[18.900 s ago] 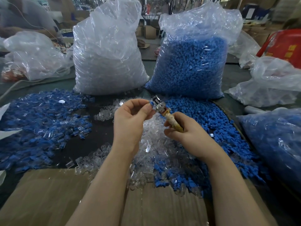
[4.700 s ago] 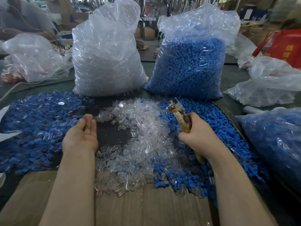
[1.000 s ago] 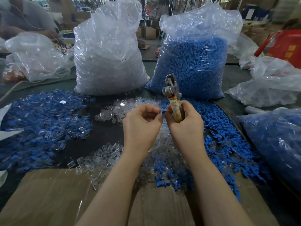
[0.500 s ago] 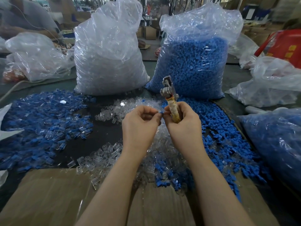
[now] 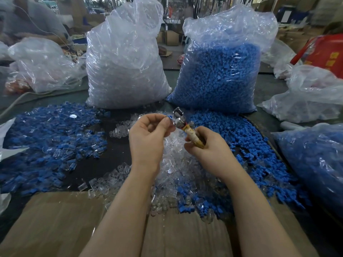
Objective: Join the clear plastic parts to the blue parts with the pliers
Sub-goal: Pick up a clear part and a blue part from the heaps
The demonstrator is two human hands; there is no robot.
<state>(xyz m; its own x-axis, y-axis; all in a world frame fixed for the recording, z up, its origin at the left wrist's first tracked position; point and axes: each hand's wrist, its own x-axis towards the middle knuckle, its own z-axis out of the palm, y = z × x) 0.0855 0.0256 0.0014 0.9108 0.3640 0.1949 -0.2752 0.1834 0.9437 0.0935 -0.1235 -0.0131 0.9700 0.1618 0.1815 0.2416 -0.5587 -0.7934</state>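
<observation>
A sheet of brown cardboard point(image 5: 55, 225) lies at six o'clock on the dark table point(image 5: 113, 156). At two o'clock stands a red container point(image 5: 326, 52), with crumpled clear bags point(image 5: 313, 95) just below it. At ten o'clock a person in grey point(image 5: 35, 21) sits behind another crumpled bag point(image 5: 44, 65).

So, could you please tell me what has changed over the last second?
The pliers tipped from upright toward the left hand, whose fingertips now bring a small blue part to the head. The right hand still grips the handle; bags and piles unchanged.
</observation>
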